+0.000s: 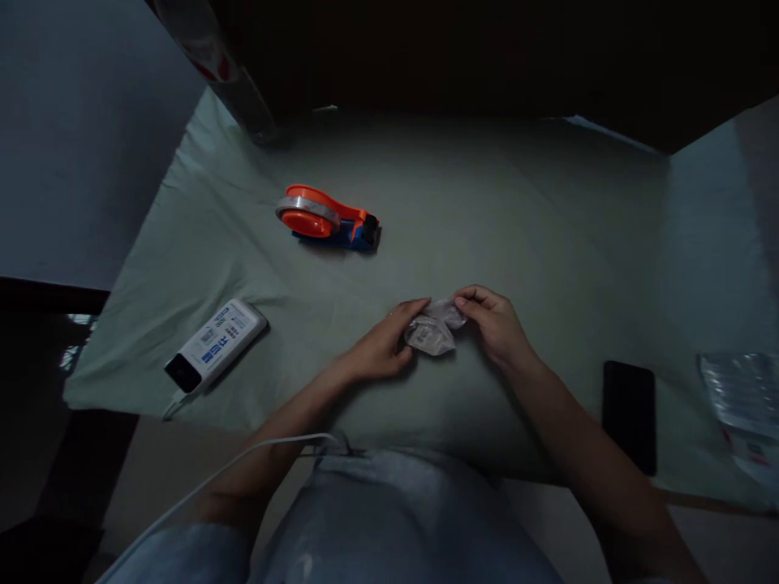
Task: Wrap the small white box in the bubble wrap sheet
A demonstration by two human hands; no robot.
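Observation:
A small crumpled clear plastic bag point(432, 334) lies between my hands, low over the green cloth. Something pale seems to be inside it, too dim to name. My left hand point(385, 342) holds the bag's left side, its fingers along the far edge and its thumb on the near side. With thumb and fingertips, my right hand point(497, 328) pinches the gathered upper right end of the plastic. Farther back and to the left sits an orange and blue tape dispenser point(329, 217) with a roll of tape on it, touched by neither hand.
Pale green cloth point(517, 219) covers the table. A white power bank point(222, 341) with a cable lies at left, a black phone point(630, 415) at right. Clear plastic packaging point(739, 393) is at the far right edge. A white cable point(243, 454) crosses my left forearm.

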